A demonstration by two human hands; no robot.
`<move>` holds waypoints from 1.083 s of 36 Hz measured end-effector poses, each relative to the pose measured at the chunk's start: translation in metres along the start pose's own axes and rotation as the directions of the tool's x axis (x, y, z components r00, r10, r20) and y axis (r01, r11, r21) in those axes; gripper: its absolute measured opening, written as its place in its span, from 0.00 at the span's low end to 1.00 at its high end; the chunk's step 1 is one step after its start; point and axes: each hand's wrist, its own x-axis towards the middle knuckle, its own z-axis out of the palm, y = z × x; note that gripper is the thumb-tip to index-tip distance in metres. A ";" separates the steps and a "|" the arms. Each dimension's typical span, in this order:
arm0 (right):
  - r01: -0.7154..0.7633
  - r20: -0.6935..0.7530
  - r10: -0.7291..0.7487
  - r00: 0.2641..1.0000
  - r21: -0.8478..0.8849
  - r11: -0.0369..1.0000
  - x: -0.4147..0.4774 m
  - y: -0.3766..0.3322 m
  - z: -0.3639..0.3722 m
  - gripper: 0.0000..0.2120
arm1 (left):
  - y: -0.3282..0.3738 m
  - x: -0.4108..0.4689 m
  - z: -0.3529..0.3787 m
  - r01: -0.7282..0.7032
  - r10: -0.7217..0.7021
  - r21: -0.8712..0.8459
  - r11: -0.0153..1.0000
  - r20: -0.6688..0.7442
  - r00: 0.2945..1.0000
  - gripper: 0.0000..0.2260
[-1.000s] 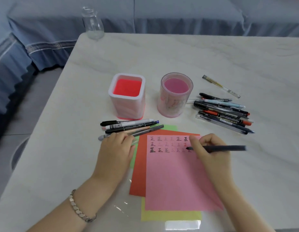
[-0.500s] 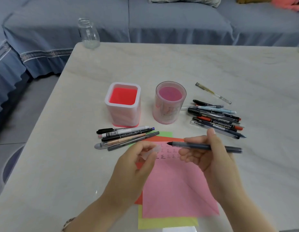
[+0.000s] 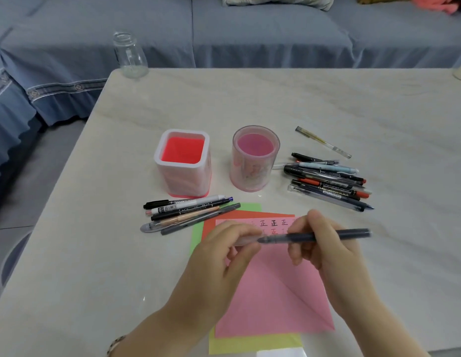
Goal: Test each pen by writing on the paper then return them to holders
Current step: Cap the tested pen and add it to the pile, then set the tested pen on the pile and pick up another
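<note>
Two hands meet above the pink paper (image 3: 275, 292): your right hand (image 3: 324, 251) grips the dark pen (image 3: 332, 235), your left hand (image 3: 219, 258) pinches its clear cap (image 3: 246, 240); a skewed push could smear ink.

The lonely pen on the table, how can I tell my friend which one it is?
Start at the round pink holder on the marble table. Just right of it lies a pile of pens; look past the pile's far side. There the lonely pen lies slanted and apart, clear with a yellowish core, touching none of the others.
</note>
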 end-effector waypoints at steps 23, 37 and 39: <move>0.109 0.317 0.031 0.948 -0.414 0.904 0.037 0.018 -0.042 0.07 | 0.003 0.039 0.013 0.351 -0.317 0.001 0.936 0.431 0.845 0.06; 0.010 0.025 -0.161 0.987 -0.996 -0.091 0.131 0.026 -0.083 0.20 | -0.060 0.012 -0.032 0.200 -0.103 0.435 0.878 -0.235 0.966 0.06; 0.033 0.053 -0.172 0.984 -0.993 -0.115 0.132 0.029 -0.086 0.19 | -0.066 0.018 -0.037 0.174 -0.037 0.523 0.834 -0.261 0.965 0.07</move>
